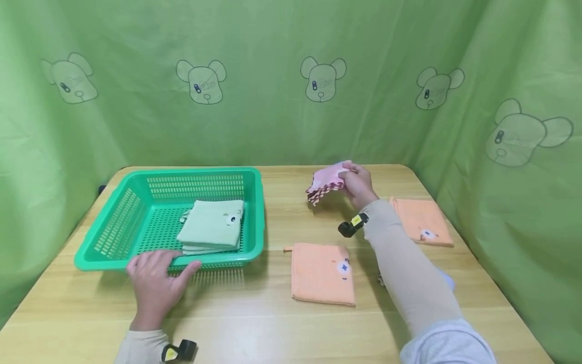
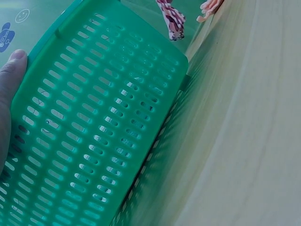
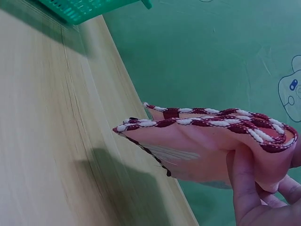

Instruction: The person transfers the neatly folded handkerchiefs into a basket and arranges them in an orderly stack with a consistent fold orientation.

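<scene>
My right hand pinches a folded pink cloth above the table, toward its back edge. In the right wrist view the cloth shows a maroon-and-white edging along its stacked layers, with a shadow on the wood below. At the left, my left hand grips the near rim of a green plastic basket, fingers over the rim and thumb on the outer side. Inside the basket, pale green folded towels with an animal face lie stacked toward the right.
An orange folded towel with an animal face lies at the table's middle. Another orange towel is near the right edge. Something blue peeks out from behind the right forearm. Green curtains surround the wooden table.
</scene>
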Available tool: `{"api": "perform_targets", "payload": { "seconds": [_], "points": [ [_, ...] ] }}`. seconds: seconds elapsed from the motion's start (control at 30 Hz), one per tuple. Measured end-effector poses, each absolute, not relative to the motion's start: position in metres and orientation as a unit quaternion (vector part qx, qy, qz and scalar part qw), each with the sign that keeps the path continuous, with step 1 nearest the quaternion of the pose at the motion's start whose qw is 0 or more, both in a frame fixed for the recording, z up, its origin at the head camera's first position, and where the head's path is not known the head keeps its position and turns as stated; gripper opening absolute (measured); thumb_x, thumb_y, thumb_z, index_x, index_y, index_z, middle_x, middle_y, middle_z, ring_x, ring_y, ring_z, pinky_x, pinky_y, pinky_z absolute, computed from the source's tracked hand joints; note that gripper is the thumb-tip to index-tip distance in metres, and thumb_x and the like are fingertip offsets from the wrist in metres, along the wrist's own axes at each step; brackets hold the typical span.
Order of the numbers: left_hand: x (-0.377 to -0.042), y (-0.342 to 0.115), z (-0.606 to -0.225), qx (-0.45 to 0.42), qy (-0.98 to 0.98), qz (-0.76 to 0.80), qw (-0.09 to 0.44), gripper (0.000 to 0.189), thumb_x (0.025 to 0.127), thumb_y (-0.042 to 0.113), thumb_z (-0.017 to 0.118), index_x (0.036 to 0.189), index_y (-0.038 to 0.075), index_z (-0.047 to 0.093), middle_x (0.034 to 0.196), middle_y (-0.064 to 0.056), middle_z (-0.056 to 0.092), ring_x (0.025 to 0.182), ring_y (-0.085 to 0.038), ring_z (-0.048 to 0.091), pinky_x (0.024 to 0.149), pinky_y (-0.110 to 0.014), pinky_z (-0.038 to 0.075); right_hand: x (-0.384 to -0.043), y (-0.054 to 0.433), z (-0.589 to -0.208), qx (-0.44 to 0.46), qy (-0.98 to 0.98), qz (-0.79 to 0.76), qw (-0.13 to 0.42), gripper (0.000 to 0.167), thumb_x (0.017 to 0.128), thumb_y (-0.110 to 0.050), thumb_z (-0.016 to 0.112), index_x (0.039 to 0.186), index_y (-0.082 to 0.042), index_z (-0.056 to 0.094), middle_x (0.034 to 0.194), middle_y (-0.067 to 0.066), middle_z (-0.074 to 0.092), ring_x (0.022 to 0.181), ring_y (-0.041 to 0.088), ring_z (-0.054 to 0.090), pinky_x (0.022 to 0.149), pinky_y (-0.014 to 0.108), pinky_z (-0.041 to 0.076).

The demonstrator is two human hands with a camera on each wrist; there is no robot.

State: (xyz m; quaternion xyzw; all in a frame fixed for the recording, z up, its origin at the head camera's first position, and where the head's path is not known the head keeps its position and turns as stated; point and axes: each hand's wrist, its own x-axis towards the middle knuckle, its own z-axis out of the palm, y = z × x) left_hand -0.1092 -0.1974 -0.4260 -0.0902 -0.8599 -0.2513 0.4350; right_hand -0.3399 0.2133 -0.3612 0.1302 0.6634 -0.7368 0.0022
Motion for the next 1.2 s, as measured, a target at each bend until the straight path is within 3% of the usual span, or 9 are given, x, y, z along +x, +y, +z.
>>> {"api": "perform_targets", "payload": {
  "seconds": [0.7, 1.2],
  "points": [
    [-0.11, -0.199, -0.429, -0.092, -0.857, -0.251, 0.44, 0.08, 0.083, 0.079, 0.045, 0.081, 0.002, 0.067, 0.081, -0.018, 0.068, 0.077, -0.039, 0.054, 0.083, -0.058, 0.026, -0.335, 0.199, -0.348, 0.121, 0.658, -0.743, -0.009, 0.046, 0.092, 0.005, 0.055, 0.136, 0.0, 0.045, 0.102, 0.009, 0.055, 0.065, 0.01, 0.059, 0.061, 0.02, 0.052],
    [-0.111, -0.198, -0.429, -0.094, -0.854, -0.252, 0.444, 0.079, 0.083, 0.078, 0.046, 0.081, 0.002, 0.067, 0.08, -0.018, 0.068, 0.077, -0.04, 0.054, 0.082, -0.059, 0.025, -0.335, 0.189, -0.34, 0.107, 0.656, -0.747, -0.001, 0.045, 0.092, 0.002, 0.057, 0.136, -0.003, 0.047, 0.108, 0.01, 0.055, 0.068, 0.011, 0.06, 0.065, 0.021, 0.053]
  ]
}}
